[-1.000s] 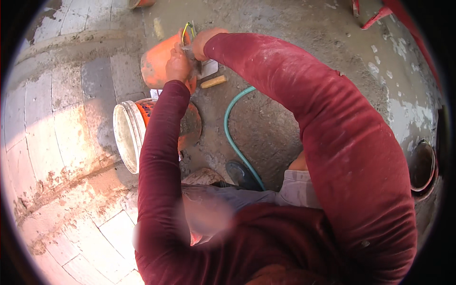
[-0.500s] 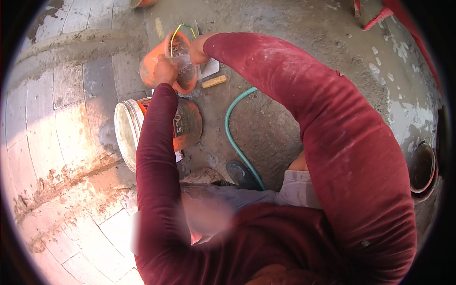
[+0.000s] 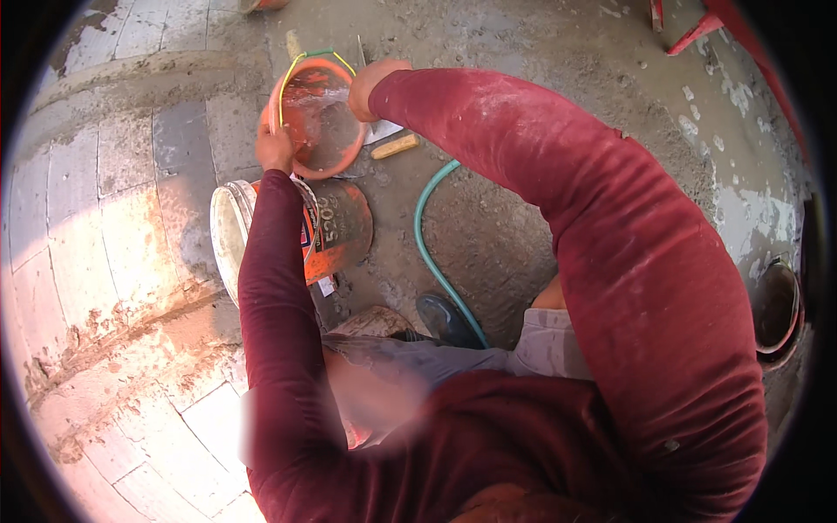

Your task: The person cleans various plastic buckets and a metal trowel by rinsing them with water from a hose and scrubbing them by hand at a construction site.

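Observation:
An orange bucket (image 3: 330, 144) with a yellow-green handle stands in front of me, its wet mouth facing up. My left hand (image 3: 275, 150) grips the bucket's left rim, beside the handle. My right hand (image 3: 375, 87) is curled at the right rim. Clear water streaks into the bucket from beside it; what the fingers hold is hidden. A green hose (image 3: 421, 222) runs up and disappears under my right sleeve. Right of the bucket lies a trowel with a wooden handle (image 3: 395, 146), its blade partly covered.
A second orange bucket (image 3: 349, 231) lies on its side below my left hand, over the tiled edge. Grey-brown wet cement floor (image 3: 540, 35) spreads ahead. A dark round container (image 3: 776, 305) stands at far right, and red metal legs (image 3: 695, 35) at upper right. My boot (image 3: 443, 321) is near the hose.
The orange bucket has turned from tilted to more upright, its mouth now facing me. My left hand has moved from across the mouth to the left rim. My right hand has barely shifted.

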Available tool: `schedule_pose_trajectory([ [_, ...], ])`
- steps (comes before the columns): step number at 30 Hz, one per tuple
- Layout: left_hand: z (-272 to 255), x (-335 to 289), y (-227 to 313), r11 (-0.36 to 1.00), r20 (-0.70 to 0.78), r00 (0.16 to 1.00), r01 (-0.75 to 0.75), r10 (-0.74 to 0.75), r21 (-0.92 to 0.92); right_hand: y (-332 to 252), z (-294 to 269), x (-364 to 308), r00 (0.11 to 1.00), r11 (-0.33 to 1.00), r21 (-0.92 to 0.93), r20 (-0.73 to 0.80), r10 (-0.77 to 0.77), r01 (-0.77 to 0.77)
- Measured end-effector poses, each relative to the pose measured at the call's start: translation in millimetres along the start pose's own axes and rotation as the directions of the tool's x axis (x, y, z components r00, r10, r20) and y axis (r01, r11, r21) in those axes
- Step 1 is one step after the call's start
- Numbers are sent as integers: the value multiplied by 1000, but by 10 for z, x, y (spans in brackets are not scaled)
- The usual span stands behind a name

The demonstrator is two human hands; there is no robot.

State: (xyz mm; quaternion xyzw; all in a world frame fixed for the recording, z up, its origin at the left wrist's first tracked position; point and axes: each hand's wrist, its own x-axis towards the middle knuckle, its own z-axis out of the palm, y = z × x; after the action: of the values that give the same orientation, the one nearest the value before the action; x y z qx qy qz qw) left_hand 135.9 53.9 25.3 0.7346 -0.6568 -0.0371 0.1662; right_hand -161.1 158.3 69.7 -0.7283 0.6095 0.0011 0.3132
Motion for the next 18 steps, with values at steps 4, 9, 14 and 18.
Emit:
schedule_pose_trajectory([
  [4, -76, -84, 140, 998, 15, 1000, 20, -19, -64, 19, 38, 43, 997, 997, 29, 16, 72, -72],
  [9, -300, -74, -46, 979, -114, 988, 86, -108, -186, -53, 124, 149, 959, 969, 163, -182, 217, -188],
  [14, -410, -331, 136, 951, -333, 890, -297, 310, 91, -69, 30, 10, 997, 999, 22, 70, 33, -34],
  [18, -140, -607, 553, 809, 104, 861, -505, 499, 302, -276, -100, 72, 999, 986, 166, -38, 11, -4],
])
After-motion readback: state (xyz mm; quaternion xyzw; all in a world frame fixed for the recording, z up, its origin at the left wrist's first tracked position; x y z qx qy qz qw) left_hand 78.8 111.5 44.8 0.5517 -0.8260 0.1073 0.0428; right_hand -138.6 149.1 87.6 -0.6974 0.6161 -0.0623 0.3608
